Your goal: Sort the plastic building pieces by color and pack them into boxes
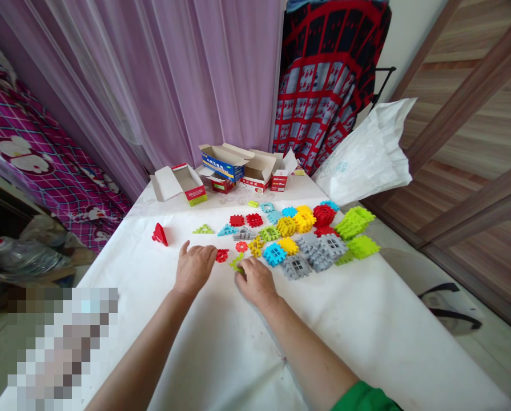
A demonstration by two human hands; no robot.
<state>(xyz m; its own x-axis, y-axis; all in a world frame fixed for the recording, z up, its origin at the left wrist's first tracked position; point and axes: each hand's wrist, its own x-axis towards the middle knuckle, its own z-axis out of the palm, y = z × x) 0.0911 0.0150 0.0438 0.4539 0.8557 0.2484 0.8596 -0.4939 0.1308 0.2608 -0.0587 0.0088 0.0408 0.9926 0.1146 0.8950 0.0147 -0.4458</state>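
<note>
My left hand [196, 267] hovers low over the white table with thumb and fingers apart, holding nothing. Just past its fingertips lies a red toothed plastic building piece [221, 255]. The fingers of my right hand [257, 281] are closed on a lime green building piece [237, 262], partly covered by the fingertips. A round red piece [241, 246] and a yellow triangular piece [256, 246] lie just beyond that hand. To its right sit a blue piece [274, 254] and grey window pieces [297, 266].
Stacks of yellow [304, 219], red [324, 216] and lime green pieces [354, 222] stand at the right. A red cone-shaped piece [160, 234] lies at the left. Open cardboard boxes [223, 162] line the back, beside a white bag [366, 154].
</note>
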